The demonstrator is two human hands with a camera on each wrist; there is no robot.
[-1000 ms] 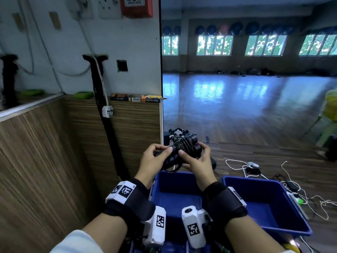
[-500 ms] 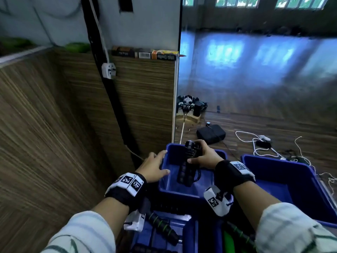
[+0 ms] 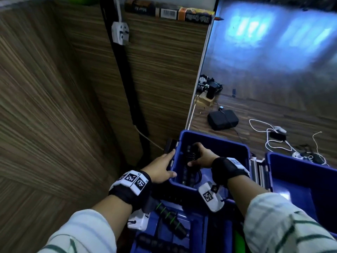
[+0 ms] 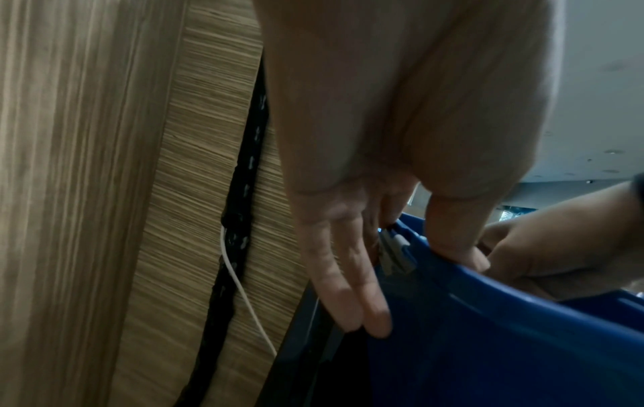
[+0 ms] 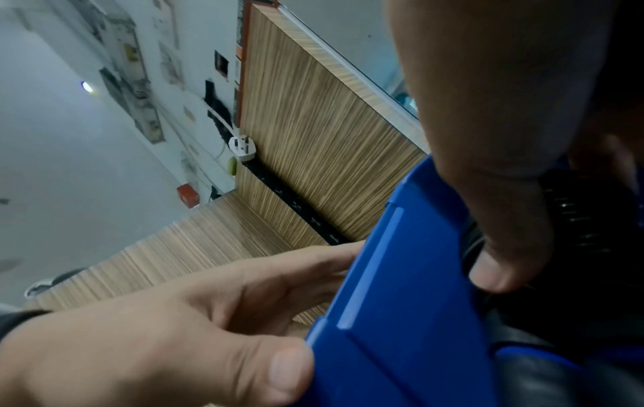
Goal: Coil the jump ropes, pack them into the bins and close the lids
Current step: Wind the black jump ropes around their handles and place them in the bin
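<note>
Coiled jump rope held inside blue bin, lower centre of frame.
Right hand (image 3: 202, 157) grips the black coiled jump rope (image 3: 189, 168) within the blue bin (image 3: 244, 154). Left hand (image 3: 160, 168) holds the bin's left wall, thumb hooked over the rim, fingers straight along the outside.

striped brown wood-grain wall panelling (image 3: 60, 99) meets at a corner, a white three-pin plug (image 3: 120, 32) hanging on a black vertical strip (image 3: 127, 84). a glossy dark wooden floor (image 3: 273, 70) (blue-white light patches on it) carries tangled white cables (image 3: 273, 141) and a black box (image 3: 222, 119).
</note>
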